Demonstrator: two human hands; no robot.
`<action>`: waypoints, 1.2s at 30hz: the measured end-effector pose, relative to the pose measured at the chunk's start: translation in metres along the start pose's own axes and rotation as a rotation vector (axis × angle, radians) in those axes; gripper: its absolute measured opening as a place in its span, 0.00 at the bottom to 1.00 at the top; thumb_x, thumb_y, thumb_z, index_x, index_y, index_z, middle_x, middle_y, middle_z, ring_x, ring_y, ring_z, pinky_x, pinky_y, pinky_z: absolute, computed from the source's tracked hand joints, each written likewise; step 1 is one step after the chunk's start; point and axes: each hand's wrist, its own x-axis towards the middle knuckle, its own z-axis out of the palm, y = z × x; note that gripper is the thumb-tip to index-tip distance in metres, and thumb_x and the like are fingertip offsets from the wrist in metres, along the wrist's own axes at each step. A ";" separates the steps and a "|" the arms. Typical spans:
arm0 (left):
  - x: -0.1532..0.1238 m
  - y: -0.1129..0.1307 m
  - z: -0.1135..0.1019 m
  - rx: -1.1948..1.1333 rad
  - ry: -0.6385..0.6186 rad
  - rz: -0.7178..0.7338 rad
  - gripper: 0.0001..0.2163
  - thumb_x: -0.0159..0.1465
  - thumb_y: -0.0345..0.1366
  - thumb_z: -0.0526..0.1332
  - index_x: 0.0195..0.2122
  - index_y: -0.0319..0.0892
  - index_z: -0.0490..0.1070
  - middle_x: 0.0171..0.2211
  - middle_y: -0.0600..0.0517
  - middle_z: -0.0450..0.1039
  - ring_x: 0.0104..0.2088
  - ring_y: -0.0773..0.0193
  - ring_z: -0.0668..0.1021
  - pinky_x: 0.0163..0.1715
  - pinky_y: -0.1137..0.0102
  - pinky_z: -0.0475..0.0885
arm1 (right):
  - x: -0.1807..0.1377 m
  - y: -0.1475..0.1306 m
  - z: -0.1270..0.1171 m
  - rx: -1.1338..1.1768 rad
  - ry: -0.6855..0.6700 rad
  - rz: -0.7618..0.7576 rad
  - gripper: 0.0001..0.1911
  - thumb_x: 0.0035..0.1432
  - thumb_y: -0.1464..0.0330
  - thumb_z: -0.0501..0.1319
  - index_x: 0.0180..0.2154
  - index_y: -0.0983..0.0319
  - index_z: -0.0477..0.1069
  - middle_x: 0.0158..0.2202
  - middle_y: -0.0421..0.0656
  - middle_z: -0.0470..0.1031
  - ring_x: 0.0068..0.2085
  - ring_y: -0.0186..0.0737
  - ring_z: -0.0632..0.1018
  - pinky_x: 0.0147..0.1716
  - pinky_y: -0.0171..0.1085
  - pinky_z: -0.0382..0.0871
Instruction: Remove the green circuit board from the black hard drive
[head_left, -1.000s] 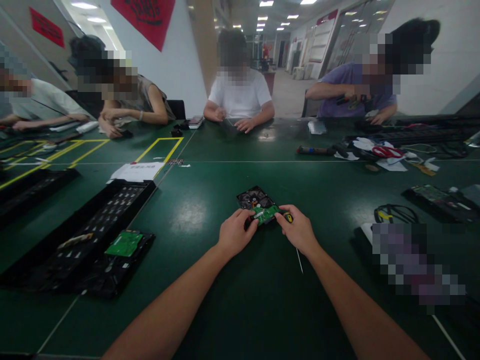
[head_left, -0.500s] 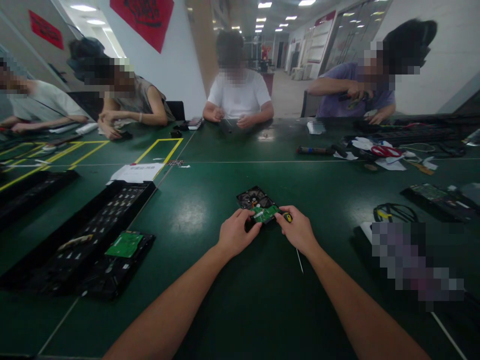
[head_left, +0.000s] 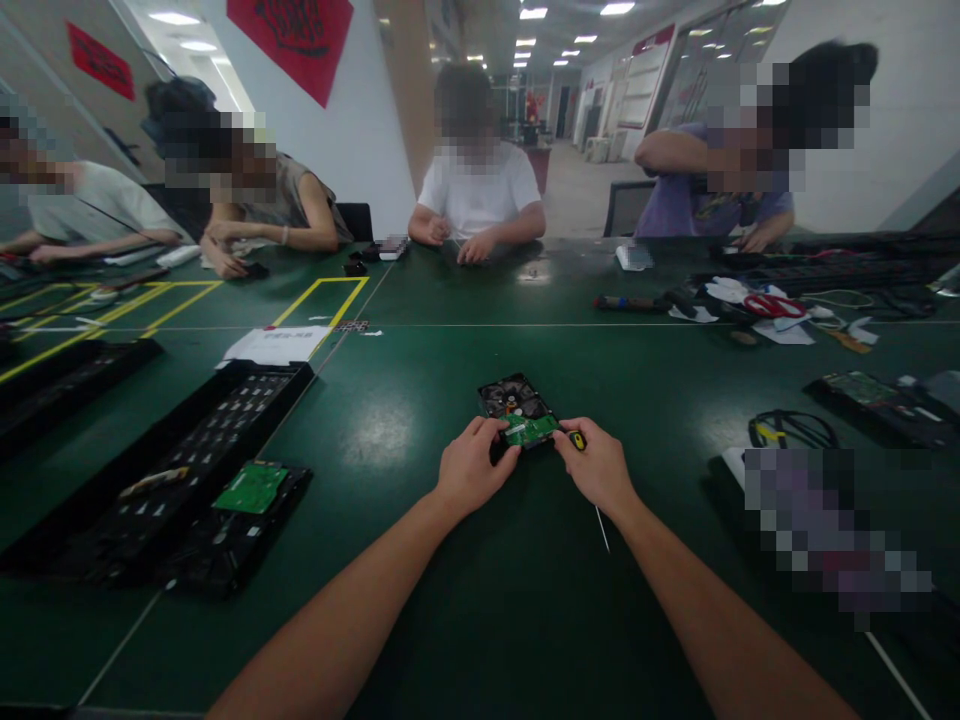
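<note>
A black hard drive point(head_left: 516, 393) lies on the green table in front of me, with a green circuit board point(head_left: 531, 431) over its near end. The thumb and fingers of my left hand point(head_left: 471, 464) are closed on the board's left edge. My right hand point(head_left: 600, 470) pinches the board's right corner. Tucked in that same hand is a screwdriver point(head_left: 577, 440) with a yellow and black handle, its thin shaft pointing down towards me. Fingers hide both ends of the board, so I cannot tell whether it touches the drive.
On the left, a long black tray point(head_left: 225, 420) stands beside another drive with a green board point(head_left: 251, 487). To the right are a coiled black cable point(head_left: 795, 430), a blurred-out box point(head_left: 825, 520) and another drive point(head_left: 870, 395). Several co-workers point(head_left: 480, 190) sit across the table.
My hands stay on the board with barely any movement. The view has shifted slightly. Across the table, one co-worker's hand has moved left, and the co-worker at right has shifted an arm.
</note>
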 end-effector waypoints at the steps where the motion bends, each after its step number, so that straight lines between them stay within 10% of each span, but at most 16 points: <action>1: 0.000 -0.001 0.000 -0.009 0.006 -0.001 0.16 0.68 0.43 0.63 0.55 0.45 0.73 0.45 0.49 0.74 0.37 0.61 0.79 0.32 0.68 0.72 | -0.001 -0.001 0.000 -0.001 -0.006 0.000 0.19 0.65 0.55 0.60 0.49 0.59 0.77 0.26 0.41 0.79 0.25 0.42 0.78 0.26 0.38 0.69; 10: 0.004 -0.011 0.004 -0.015 0.054 0.008 0.18 0.71 0.39 0.59 0.60 0.45 0.72 0.49 0.46 0.72 0.39 0.61 0.79 0.41 0.65 0.77 | -0.004 -0.002 0.000 0.046 -0.048 0.018 0.19 0.65 0.55 0.60 0.51 0.58 0.77 0.34 0.42 0.82 0.26 0.40 0.79 0.27 0.39 0.71; 18: 0.001 -0.007 0.006 0.066 0.087 0.005 0.16 0.71 0.43 0.59 0.58 0.46 0.73 0.52 0.45 0.70 0.35 0.62 0.78 0.38 0.64 0.78 | 0.015 0.012 -0.037 0.007 0.250 -0.063 0.17 0.69 0.58 0.57 0.52 0.58 0.76 0.42 0.46 0.82 0.33 0.43 0.80 0.35 0.42 0.72; 23: -0.001 -0.004 0.007 0.071 0.128 0.020 0.15 0.71 0.42 0.59 0.56 0.46 0.73 0.53 0.45 0.69 0.34 0.62 0.78 0.35 0.64 0.78 | 0.030 0.032 -0.050 -0.258 0.090 -0.094 0.17 0.69 0.70 0.52 0.49 0.58 0.78 0.47 0.47 0.80 0.45 0.46 0.80 0.45 0.46 0.72; 30: -0.001 0.003 0.003 0.100 0.212 0.238 0.14 0.70 0.39 0.60 0.55 0.46 0.73 0.53 0.44 0.71 0.53 0.51 0.76 0.52 0.55 0.76 | 0.034 0.039 -0.059 -0.389 0.052 -0.058 0.15 0.68 0.62 0.60 0.51 0.62 0.77 0.47 0.50 0.78 0.47 0.50 0.79 0.48 0.48 0.72; 36: -0.004 0.015 0.003 0.157 0.070 0.398 0.24 0.69 0.43 0.61 0.65 0.46 0.66 0.62 0.42 0.68 0.63 0.46 0.68 0.61 0.49 0.69 | 0.032 0.044 -0.071 -0.297 -0.198 -0.142 0.34 0.57 0.55 0.72 0.62 0.57 0.72 0.57 0.51 0.70 0.44 0.46 0.79 0.46 0.45 0.74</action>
